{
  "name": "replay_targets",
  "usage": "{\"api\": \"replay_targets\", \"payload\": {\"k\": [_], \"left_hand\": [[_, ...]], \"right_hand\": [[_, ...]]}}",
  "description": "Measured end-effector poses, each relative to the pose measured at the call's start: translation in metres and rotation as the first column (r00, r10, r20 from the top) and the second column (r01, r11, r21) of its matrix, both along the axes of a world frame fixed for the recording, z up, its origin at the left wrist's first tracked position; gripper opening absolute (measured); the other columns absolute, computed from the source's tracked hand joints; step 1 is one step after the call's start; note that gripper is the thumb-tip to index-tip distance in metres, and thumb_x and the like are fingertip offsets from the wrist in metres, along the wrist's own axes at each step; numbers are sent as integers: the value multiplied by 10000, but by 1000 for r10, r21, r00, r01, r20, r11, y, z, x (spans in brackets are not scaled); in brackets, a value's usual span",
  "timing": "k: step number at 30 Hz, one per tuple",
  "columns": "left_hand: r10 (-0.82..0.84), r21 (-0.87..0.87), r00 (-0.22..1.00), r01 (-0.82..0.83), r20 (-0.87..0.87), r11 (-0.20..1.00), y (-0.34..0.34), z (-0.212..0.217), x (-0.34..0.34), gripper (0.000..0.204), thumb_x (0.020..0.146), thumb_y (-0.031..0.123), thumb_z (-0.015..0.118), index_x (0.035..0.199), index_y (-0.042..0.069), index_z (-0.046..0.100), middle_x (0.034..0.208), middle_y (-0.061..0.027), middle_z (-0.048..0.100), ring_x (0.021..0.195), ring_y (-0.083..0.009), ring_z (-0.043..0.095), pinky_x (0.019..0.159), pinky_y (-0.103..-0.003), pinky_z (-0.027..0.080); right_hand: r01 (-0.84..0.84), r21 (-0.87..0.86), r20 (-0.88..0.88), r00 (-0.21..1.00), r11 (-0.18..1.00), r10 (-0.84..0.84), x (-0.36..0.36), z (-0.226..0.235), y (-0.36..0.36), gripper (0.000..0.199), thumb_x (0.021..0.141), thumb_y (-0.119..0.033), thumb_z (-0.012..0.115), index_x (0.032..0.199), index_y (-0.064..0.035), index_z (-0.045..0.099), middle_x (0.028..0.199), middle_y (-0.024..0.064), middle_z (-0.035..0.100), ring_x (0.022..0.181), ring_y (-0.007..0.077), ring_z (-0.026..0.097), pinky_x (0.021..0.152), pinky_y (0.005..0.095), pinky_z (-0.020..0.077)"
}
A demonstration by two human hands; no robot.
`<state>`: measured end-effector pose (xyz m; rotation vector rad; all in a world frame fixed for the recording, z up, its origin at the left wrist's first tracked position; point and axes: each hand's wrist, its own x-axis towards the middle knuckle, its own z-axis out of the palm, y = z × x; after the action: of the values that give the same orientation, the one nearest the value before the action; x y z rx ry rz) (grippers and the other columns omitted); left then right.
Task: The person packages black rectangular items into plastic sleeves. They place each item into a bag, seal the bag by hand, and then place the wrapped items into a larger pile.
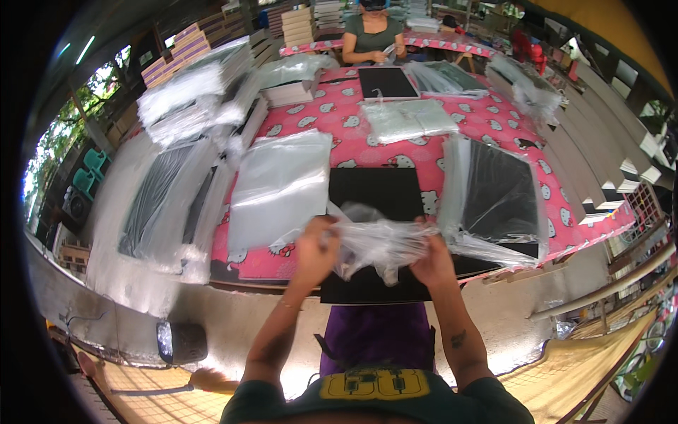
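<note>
Between my two hands is a bunched clear plastic bag (382, 247), creased and a little blurred. My left hand (317, 247) is closed on its left end. My right hand (429, 260) grips the right end. Under the bag lies a flat black board (374, 185), its near part reaching over the table's front edge. To the left of the board is a stack of clear plastic sleeves (280, 187). A plastic-wrapped black board (500, 191) lies on the right.
Wrapped packs (187, 106) pile high at the back left. A co-worker (373, 39) sits across the pink patterned table (296, 120), holding something clear. Another black board (387, 83) and a plastic-covered pack (409, 120) lie between us. Long grey board stacks (590, 134) line the right side.
</note>
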<state>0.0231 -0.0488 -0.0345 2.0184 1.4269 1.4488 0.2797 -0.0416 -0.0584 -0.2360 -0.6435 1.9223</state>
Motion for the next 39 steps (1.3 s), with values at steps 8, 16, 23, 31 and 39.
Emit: {"api": "replay_targets", "payload": {"k": [8,16,23,31,39], "left_hand": [[-594,-84,666,631,-451,771,-9,105,13,55,756,42,638,791,0,645,1058,-221,597,903,-345,621,824,-379,501],[31,207,689,174,-724,963,6,103,-32,370,812,319,657,832,-50,643,1092,-214,592,885,-396,616,813,-478,487],[-719,-530,655,535,-230,657,-31,118,1,293,850,280,673,892,-2,607,720,-69,612,684,-185,628,577,-358,443],[-83,-324,366,893,927,313,-28,80,-20,521,922,496,494,1019,0,619,924,-121,672,831,-189,653,761,-326,528],[-147,-207,398,717,906,665,-49,48,-21,269,918,269,580,919,2,605,837,-124,654,874,-230,662,778,-371,547]], "right_hand": [[-592,687,719,471,422,-510,-3,126,-30,188,845,-181,628,987,-62,661,963,130,611,980,284,598,835,378,453],[-463,231,750,-475,856,-460,90,132,-12,516,794,-538,606,828,-31,697,1064,213,610,895,368,622,740,432,486],[185,82,80,978,979,-191,81,91,-27,428,952,-360,498,1146,20,545,1066,128,623,943,243,599,823,357,474],[-463,451,670,740,763,53,84,58,-27,371,934,-367,547,1075,-30,614,929,130,663,909,234,639,859,363,489],[-721,297,806,541,625,241,83,37,-36,334,846,-304,693,949,14,676,832,56,665,767,104,598,700,267,482]]}}
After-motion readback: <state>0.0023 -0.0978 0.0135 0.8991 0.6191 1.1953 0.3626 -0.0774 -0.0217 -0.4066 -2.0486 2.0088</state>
